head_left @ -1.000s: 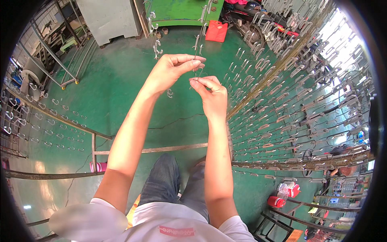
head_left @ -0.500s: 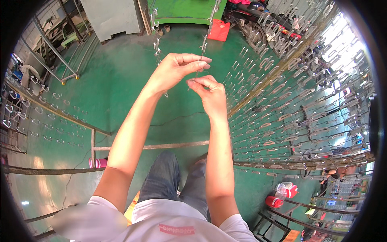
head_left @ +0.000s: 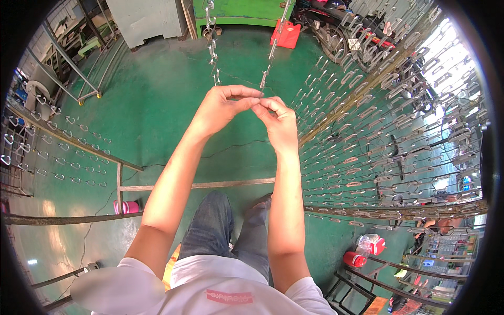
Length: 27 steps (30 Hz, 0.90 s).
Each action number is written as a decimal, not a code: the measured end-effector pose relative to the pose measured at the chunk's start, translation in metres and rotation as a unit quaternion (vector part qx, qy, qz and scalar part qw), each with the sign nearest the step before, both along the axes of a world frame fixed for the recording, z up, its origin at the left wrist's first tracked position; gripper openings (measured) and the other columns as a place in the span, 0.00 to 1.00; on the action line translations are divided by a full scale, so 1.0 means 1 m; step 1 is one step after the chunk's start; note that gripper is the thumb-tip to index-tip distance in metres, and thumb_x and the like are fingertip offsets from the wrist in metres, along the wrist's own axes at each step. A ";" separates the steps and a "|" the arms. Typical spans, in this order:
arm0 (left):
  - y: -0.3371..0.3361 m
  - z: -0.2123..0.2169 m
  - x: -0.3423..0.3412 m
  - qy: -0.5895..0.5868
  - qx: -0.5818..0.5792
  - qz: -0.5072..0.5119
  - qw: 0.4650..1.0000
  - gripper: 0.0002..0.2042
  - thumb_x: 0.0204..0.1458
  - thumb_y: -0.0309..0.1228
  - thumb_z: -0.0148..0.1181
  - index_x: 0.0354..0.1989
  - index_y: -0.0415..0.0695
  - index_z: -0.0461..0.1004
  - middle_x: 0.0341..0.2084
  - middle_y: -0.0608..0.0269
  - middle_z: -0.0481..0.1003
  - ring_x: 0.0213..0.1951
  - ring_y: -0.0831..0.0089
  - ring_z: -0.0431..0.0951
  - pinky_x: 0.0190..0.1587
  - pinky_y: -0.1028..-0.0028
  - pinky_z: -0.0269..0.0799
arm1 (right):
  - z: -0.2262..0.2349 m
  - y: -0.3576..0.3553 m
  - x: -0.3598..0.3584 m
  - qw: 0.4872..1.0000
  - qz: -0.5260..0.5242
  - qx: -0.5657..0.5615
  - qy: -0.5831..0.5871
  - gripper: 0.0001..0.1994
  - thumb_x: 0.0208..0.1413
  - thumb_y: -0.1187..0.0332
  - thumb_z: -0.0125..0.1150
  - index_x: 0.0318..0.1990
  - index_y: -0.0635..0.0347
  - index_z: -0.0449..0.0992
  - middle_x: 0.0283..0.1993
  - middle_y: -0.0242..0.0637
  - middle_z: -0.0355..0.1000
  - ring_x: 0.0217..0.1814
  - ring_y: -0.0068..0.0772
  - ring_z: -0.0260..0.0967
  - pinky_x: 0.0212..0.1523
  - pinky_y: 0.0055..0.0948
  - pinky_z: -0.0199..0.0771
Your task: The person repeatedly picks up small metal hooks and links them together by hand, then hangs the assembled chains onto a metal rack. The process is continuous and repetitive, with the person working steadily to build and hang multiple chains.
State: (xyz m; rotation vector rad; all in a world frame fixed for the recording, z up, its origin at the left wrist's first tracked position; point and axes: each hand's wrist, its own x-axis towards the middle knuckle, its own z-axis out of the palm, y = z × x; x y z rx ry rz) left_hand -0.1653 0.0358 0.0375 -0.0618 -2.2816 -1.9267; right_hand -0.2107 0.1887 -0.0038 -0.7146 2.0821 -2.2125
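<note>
In front of me hangs a thin wire strand (head_left: 273, 51) with small metal hooks along it. At its lower end, the thumb and forefinger of my left hand (head_left: 223, 109) are pinched on the strand. My right hand (head_left: 278, 122) is closed in a pinch just below and to the right, its fingertips touching those of the left. Whatever lies between the right fingertips is hidden. Behind and left of my left hand, a second strand of shiny metal clips (head_left: 213, 50) hangs down.
Many rows of metal clips (head_left: 362, 157) hang on a rack at the right. A metal frame bar (head_left: 231, 184) crosses before my legs. More hooks (head_left: 63, 147) hang at the left. A red bag (head_left: 286, 34) and a green cabinet (head_left: 239, 14) stand ahead; a red-lidded container (head_left: 355, 259) is lower right.
My hands have come together: the fingertips, apart before, now touch. My left hand has moved slightly down, and the strands sit a little differently in view.
</note>
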 end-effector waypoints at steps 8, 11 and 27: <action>-0.006 -0.006 -0.007 -0.035 0.094 -0.057 0.993 0.09 0.52 0.25 0.62 0.41 0.38 0.79 0.38 0.61 0.79 0.43 0.75 0.77 0.50 0.74 0.70 | -0.016 0.008 -0.002 0.968 0.138 -0.123 -0.170 0.08 0.56 0.70 0.62 0.41 0.62 0.79 0.35 0.29 0.74 0.38 0.21 0.69 0.44 0.22 0.68; -0.006 -0.010 -0.008 0.007 0.058 -0.062 0.996 0.08 0.51 0.22 0.62 0.39 0.38 0.79 0.37 0.61 0.79 0.42 0.74 0.77 0.49 0.73 0.71 | -0.026 0.007 -0.003 0.943 0.180 -0.175 -0.218 0.09 0.56 0.69 0.62 0.42 0.63 0.78 0.35 0.30 0.74 0.38 0.21 0.69 0.43 0.22 0.69; -0.006 -0.018 0.001 0.036 0.037 -0.015 0.999 0.05 0.49 0.19 0.63 0.34 0.39 0.80 0.34 0.60 0.80 0.38 0.75 0.78 0.44 0.75 0.73 | -0.181 -0.003 -0.043 0.878 -0.473 0.042 -0.051 0.21 0.50 0.61 0.68 0.49 0.63 0.75 0.38 0.38 0.69 0.35 0.31 0.60 0.47 0.34 0.65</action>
